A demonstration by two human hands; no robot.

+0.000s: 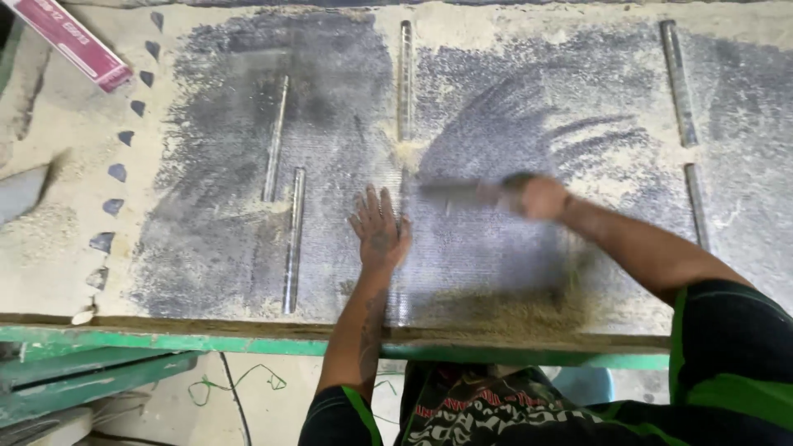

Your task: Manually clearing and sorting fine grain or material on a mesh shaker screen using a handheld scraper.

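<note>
My left hand (pixel 379 229) lies flat, fingers spread, on a dark dusty work surface (pixel 231 165) covered in sawdust. My right hand (pixel 541 196) is closed around a brush handle (pixel 462 192), blurred by motion, that sweeps across the surface to the right of my left hand. A heap of sawdust (pixel 504 307) lies near the front edge below my right arm. Curved sweep marks fan out in the dust behind my right hand.
Metal slot rails (pixel 293 239) (pixel 404 78) (pixel 679 83) run front to back in the surface. A pink box (pixel 70 40) lies at the far left corner. The table has a green frame (pixel 165 343); a green cord (pixel 235 384) lies on the floor.
</note>
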